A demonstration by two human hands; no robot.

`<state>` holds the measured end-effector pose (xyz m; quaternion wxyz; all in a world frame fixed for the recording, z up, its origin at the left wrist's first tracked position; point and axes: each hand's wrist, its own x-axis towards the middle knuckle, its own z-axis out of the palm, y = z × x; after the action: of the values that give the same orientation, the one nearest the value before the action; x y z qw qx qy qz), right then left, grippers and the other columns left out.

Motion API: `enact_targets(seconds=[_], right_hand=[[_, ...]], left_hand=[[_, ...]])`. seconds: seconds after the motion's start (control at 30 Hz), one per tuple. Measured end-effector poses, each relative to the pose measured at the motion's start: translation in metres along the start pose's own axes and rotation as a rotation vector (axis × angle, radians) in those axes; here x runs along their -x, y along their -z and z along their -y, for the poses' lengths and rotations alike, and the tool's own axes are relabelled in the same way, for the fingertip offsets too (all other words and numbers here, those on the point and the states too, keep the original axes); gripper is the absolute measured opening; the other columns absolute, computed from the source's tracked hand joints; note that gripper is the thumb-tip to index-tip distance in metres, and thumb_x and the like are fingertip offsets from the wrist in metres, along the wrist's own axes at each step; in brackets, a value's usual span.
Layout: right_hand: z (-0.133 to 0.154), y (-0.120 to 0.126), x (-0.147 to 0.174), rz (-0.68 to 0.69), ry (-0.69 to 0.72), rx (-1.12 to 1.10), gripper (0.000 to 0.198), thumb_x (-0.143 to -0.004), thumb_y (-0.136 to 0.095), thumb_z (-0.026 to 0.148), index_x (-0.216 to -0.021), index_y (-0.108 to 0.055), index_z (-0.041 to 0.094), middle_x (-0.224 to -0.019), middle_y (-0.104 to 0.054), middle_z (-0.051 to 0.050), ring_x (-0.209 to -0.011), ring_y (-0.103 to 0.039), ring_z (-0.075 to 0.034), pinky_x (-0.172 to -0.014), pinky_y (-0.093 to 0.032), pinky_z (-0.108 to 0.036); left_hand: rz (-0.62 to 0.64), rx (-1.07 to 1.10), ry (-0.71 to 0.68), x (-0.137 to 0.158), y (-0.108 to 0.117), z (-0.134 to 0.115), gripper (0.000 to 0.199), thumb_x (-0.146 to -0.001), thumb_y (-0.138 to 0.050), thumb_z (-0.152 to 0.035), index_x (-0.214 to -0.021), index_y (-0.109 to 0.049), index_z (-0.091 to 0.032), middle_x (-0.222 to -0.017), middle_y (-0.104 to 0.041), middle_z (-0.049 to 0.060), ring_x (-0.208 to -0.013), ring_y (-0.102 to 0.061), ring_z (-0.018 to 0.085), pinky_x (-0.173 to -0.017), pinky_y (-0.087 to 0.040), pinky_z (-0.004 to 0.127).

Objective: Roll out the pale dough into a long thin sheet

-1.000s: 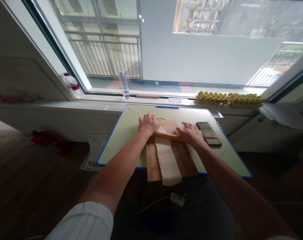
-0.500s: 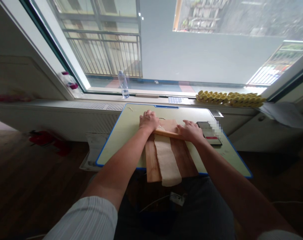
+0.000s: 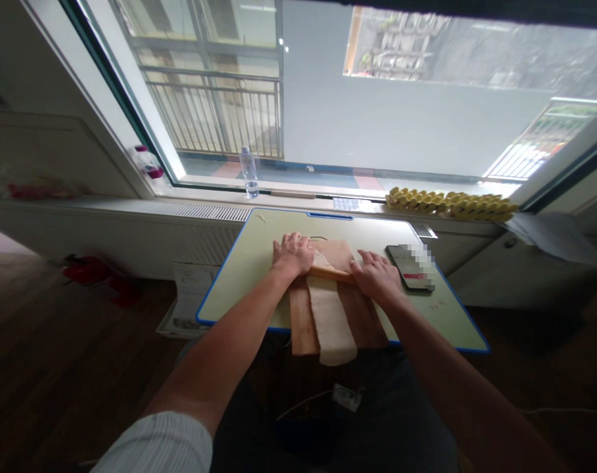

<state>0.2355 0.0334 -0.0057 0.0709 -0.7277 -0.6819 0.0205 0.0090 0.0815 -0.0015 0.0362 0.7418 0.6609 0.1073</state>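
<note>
A wooden rolling pin (image 3: 332,274) lies crosswise over a long pale strip of dough (image 3: 331,322) on a wooden board (image 3: 367,322). My left hand (image 3: 293,254) is closed over the pin's left end, fingers curled forward. On the right end rests my right hand (image 3: 378,274), its palm pressed down and its fingers pointing ahead. The near end of the dough hangs over the board's front edge. Beyond the pin, part of the dough shows as a light, uneven patch between my hands.
The board lies on a pale green, blue-edged table (image 3: 243,282) and juts past its front. A phone (image 3: 401,263) lies right of my right hand. On the windowsill stand a clear bottle (image 3: 249,172) and yellow egg trays (image 3: 450,203). A red fire extinguisher (image 3: 98,279) is at floor left.
Both hands and the rolling pin have come slightly nearer to me along the board. The camera view has tilted up a little.
</note>
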Motion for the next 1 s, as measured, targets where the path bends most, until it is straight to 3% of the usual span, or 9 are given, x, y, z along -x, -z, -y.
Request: enact_targets(seconds=[0.1, 0.23, 0.37, 0.5, 0.6, 0.7, 0.83, 1.0], right_hand=[[0.004, -0.002, 0.021, -0.07, 0.043, 0.058, 0.059, -0.11, -0.034, 0.047, -0.159, -0.054, 0.022, -0.163, -0.055, -0.009, -0.148, -0.048, -0.032, -0.119, -0.039, -0.048], [0.006, -0.005, 0.049, -0.136, 0.04, 0.065, 0.057, -0.11, -0.033, 0.047, -0.155, -0.059, 0.023, -0.16, -0.058, -0.009, -0.146, -0.049, -0.034, -0.119, -0.038, -0.05], [0.0, -0.014, 0.067, -0.186, 0.095, 0.011, 0.057, -0.111, -0.035, 0.049, -0.153, -0.062, 0.023, -0.161, -0.057, -0.01, -0.148, -0.046, -0.034, -0.122, -0.035, -0.05], [-0.005, -0.021, 0.066, -0.226, 0.165, -0.125, 0.057, -0.11, -0.036, 0.051, -0.147, -0.067, 0.019, -0.155, -0.062, -0.011, -0.146, -0.049, -0.031, -0.124, -0.035, -0.048], [-0.001, -0.019, 0.06, -0.246, 0.152, -0.227, 0.054, -0.108, -0.042, 0.053, -0.141, -0.069, 0.02, -0.151, -0.064, -0.011, -0.141, -0.053, -0.03, -0.119, -0.042, -0.045], [0.01, -0.012, 0.054, -0.216, 0.161, -0.241, 0.05, -0.108, -0.044, 0.05, -0.139, -0.07, 0.021, -0.148, -0.066, -0.01, -0.138, -0.056, -0.028, -0.116, -0.046, -0.042], [0.025, -0.002, 0.048, -0.122, 0.269, -0.064, 0.047, -0.111, -0.036, 0.039, -0.142, -0.069, 0.024, -0.152, -0.064, -0.009, -0.14, -0.055, -0.028, -0.121, -0.038, -0.049], [0.037, -0.003, 0.038, -0.105, 0.264, 0.089, 0.054, -0.111, -0.029, 0.037, -0.156, -0.058, 0.03, -0.167, -0.051, -0.007, -0.151, -0.042, -0.034, -0.123, -0.028, -0.065]], left_hand=[[0.028, -0.002, 0.008, 0.022, 0.002, 0.002, 0.054, -0.105, -0.039, -0.046, -0.154, -0.059, -0.033, -0.17, -0.046, 0.008, -0.155, -0.04, 0.033, -0.124, -0.033, 0.062], [-0.034, 0.001, -0.031, 0.059, 0.004, 0.003, 0.053, -0.107, -0.037, -0.048, -0.152, -0.062, -0.033, -0.173, -0.043, 0.006, -0.158, -0.036, 0.035, -0.127, -0.028, 0.066], [-0.053, 0.085, -0.057, 0.1, 0.008, 0.005, 0.049, -0.109, -0.038, -0.049, -0.146, -0.066, -0.035, -0.168, -0.051, 0.005, -0.156, -0.041, 0.035, -0.126, -0.029, 0.068], [-0.123, 0.176, -0.132, 0.129, 0.01, 0.008, 0.034, -0.1, -0.062, -0.04, -0.132, -0.072, -0.032, -0.154, -0.064, 0.005, -0.146, -0.051, 0.031, -0.127, -0.032, 0.06], [-0.183, 0.206, -0.124, 0.14, 0.01, 0.012, 0.027, -0.095, -0.066, -0.024, -0.122, -0.071, -0.029, -0.14, -0.071, 0.005, -0.134, -0.059, 0.027, -0.127, -0.032, 0.056], [-0.218, 0.193, -0.099, 0.148, 0.011, 0.017, 0.025, -0.096, -0.066, -0.023, -0.12, -0.069, -0.028, -0.134, -0.072, 0.006, -0.13, -0.061, 0.028, -0.126, -0.033, 0.058], [-0.229, 0.154, -0.071, 0.153, 0.009, 0.02, 0.02, -0.1, -0.064, -0.033, -0.118, -0.071, -0.026, -0.134, -0.074, 0.008, -0.13, -0.062, 0.029, -0.123, -0.035, 0.058], [-0.233, 0.11, -0.037, 0.145, 0.002, 0.019, 0.044, -0.107, -0.051, -0.051, -0.141, -0.068, -0.029, -0.157, -0.063, 0.009, -0.149, -0.051, 0.034, -0.126, -0.03, 0.065]])
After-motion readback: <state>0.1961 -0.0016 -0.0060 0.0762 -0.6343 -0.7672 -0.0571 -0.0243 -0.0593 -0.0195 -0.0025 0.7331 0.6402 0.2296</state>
